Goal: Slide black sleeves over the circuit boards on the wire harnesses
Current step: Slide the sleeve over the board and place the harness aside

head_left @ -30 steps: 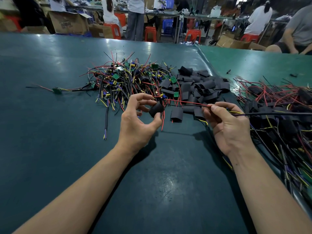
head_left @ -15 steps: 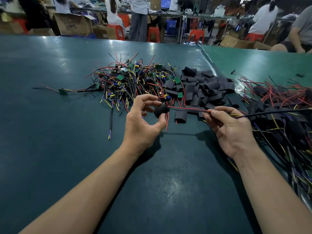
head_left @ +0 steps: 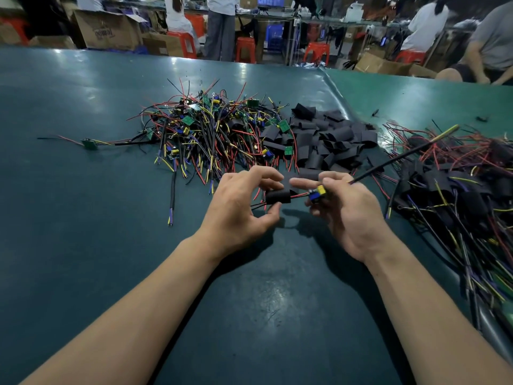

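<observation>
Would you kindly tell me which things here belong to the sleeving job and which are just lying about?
In the job:
- left hand, gripping a sleeve
- right hand, gripping a circuit board
- sleeve pile
- unsleeved harnesses
- sleeved harnesses

Lying about:
- cardboard boxes
- red stools

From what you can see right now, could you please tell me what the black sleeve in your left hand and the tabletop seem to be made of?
Black sleeve: probably soft matte plastic or rubber tubing; it shows no shine, and the loose sleeves behind lie flattened and bent. Tabletop: seemingly a smooth, glossy green mat, rubber or vinyl, reflecting the lights.
</observation>
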A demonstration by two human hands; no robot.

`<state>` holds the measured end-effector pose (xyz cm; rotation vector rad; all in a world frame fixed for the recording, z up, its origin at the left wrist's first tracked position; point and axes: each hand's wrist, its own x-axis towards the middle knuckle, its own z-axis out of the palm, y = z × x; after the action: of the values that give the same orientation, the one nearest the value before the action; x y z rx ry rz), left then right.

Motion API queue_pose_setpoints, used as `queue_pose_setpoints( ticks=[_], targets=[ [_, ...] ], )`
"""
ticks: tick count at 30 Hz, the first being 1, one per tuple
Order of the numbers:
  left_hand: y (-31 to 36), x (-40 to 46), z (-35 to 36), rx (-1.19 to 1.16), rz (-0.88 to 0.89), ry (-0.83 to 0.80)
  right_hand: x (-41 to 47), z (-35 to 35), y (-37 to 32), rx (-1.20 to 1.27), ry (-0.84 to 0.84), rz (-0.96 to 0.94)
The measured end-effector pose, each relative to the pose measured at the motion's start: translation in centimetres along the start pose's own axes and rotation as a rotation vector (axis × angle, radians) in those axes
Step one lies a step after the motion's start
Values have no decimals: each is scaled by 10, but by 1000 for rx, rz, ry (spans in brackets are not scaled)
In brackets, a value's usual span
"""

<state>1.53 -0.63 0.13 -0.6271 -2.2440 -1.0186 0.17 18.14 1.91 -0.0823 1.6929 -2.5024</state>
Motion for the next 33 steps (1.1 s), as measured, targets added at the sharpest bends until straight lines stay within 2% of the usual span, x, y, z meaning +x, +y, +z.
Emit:
queue_pose_setpoints(
  ticks=[5,9,12,16,20,25,30,33],
  targets=[
    [3,0,0,-25,2,-5,1,2,6,-22,21,-137],
    [3,0,0,-64,-3,1,0,2,7,-80,61,-154],
    [5,1,1,-136,-9,3,-1,5,6,-69,97,-123],
    [5,1,2,-170,14,-6,-1,5,2,69,138,-25],
    [2,2,5,-184,21,-16,-2,6,3,81,122,20],
    [-2,1,7,-231,4,48,-1,7,8,-78,120,-93],
    [-6,1,8,-306,-46,96,-2,-1,2,-72,22,-57],
    [-7,0,8,-288,-47,63,-3,-1,2,-238,44,-125]
  ],
)
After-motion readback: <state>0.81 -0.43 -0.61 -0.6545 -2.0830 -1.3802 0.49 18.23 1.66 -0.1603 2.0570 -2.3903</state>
